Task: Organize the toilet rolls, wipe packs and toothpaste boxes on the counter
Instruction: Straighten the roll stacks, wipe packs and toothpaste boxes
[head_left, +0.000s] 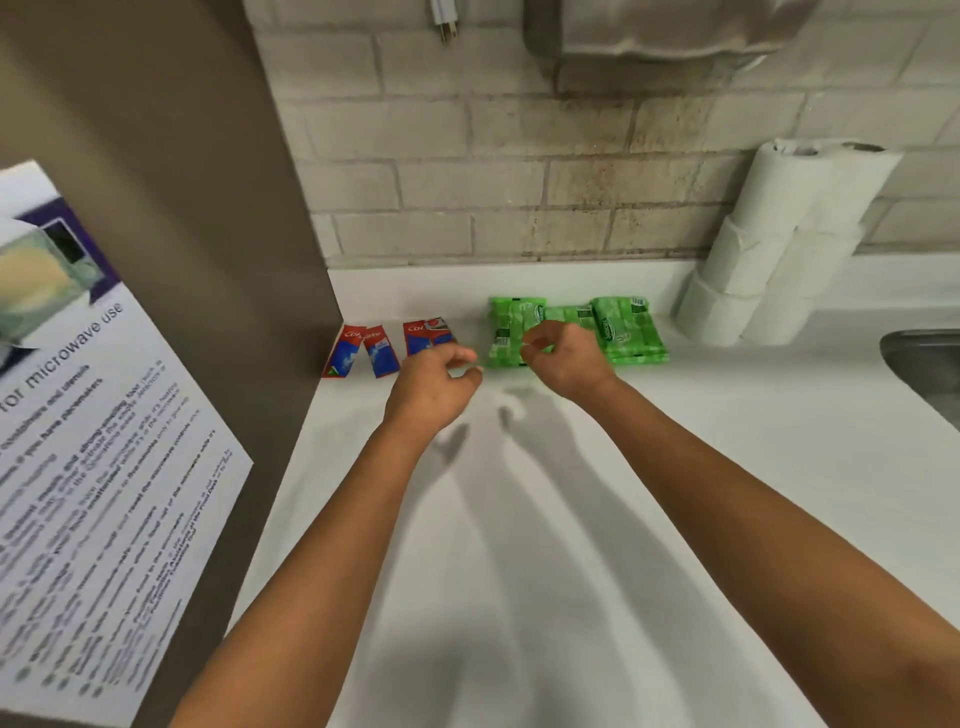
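Three red and blue toothpaste boxes (363, 351) stand in a row at the back left of the white counter (571, 519). Green wipe packs (631, 330) lie side by side at the back middle. Two tall stacks of white toilet rolls (769, 249) lean against the tiled wall at the back right. My left hand (434, 384) hovers just in front of the rightmost toothpaste box with fingers loosely curled, holding nothing. My right hand (563, 353) hangs over the leftmost wipe pack, fingers loosely curled; I cannot tell whether it touches the pack.
A brown panel (208, 208) with a microwave-use notice (93, 441) closes off the left side. A metal sink (924, 369) edge shows at the far right. A paper towel dispenser (649, 31) hangs on the wall above.
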